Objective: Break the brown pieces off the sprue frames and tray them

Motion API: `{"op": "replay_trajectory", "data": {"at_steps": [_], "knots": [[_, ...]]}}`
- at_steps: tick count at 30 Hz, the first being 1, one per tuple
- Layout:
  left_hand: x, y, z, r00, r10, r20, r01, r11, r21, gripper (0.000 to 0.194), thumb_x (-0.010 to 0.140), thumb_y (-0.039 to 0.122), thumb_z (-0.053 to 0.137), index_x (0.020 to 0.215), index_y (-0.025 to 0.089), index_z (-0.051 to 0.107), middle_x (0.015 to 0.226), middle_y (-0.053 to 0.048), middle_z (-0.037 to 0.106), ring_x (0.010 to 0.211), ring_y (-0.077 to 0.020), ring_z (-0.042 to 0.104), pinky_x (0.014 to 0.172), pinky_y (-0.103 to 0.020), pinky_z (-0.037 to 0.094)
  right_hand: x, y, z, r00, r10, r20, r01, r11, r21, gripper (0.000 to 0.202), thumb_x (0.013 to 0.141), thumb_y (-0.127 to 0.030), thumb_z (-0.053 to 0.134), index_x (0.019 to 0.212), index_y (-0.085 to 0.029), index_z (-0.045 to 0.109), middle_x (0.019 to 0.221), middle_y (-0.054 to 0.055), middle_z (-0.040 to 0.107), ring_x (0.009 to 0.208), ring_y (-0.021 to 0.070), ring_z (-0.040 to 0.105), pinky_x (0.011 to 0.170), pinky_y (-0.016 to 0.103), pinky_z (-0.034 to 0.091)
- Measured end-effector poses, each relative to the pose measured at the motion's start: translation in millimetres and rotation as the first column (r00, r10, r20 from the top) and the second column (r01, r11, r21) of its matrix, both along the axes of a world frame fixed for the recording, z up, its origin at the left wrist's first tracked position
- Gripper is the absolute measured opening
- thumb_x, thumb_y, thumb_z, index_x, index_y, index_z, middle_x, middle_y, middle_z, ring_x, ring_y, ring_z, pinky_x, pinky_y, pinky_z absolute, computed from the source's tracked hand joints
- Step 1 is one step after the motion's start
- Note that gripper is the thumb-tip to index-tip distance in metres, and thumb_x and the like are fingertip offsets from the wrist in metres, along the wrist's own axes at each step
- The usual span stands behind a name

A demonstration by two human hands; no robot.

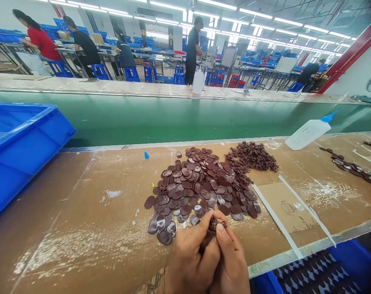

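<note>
One grip joins the left hand point(189, 253) and right hand point(233, 261), which pinch a small dark-brown piece point(216, 224) between their fingertips. Just beyond the grip lies a heap of brown ovals point(200, 179); farther out, rightward, a tangled brown pile point(252, 157); well to the left, a blue bin point(26, 151).

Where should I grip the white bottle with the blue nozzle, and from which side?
Likely best: the mid-body of the white bottle, with the right hand coming from the near side. The body is broad and uncovered there, whereas the blue nozzle is narrow and tapering. The bottle slants rightward in view, so a full wrap should steady it.
</note>
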State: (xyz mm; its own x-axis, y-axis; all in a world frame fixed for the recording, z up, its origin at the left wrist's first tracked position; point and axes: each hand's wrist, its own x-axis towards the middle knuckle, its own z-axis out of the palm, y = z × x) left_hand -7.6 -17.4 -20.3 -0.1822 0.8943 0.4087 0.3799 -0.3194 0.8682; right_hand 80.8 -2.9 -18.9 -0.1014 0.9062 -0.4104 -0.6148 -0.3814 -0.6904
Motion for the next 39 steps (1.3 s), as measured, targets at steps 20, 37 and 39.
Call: {"op": "replay_trajectory", "data": {"at_steps": [20,37,39], "knots": [[0.9,1.6,-0.2,0.995,-0.066,-0.074,0.071,0.995,0.066,0.047,0.093,0.018,0.050,0.140,0.014,0.051,0.101,-0.007,0.078,0.077,-0.0135,0.076,0.073,-0.019,0.059,17.9,-0.3,-18.9,0.998,0.022,-0.053,-0.018,0.997,0.069,0.034,0.079,-0.041,0.080,0.109,-0.026,0.077,0.114,0.009,0.075,0.110,0.0272,0.067,0.099,0.041,0.053],[0.5,1.0,-0.2,0.995,-0.069,-0.074,0.072,0.997,0.032,0.048,0.093,0.018,0.052,0.141,0.016,0.050,0.106,-0.006,0.078,0.080,-0.0130,0.076,0.072,-0.017,0.060,17.4,-1.6,-19.4,0.997,0.033,-0.069,-0.029,0.997,0.067,0.032,0.081,-0.041,0.079,0.109,-0.025,0.077,0.116,0.009,0.075,0.113,0.0268,0.067,0.101,0.040,0.051],[0.8,2.0,-1.1,0.995,-0.075,-0.069,0.078,0.996,0.052,0.049,0.093,0.016,0.053,0.142,0.017,0.049,0.112,-0.007,0.077,0.086,-0.0131,0.076,0.078,-0.018,0.059,18.0,-1.7,-20.3,0.996,0.036,-0.077,-0.031,0.997,0.072,0.031,0.081,-0.041,0.079,0.107,-0.025,0.077,0.114,0.009,0.076,0.110,0.0262,0.068,0.100,0.039,0.052]]}}
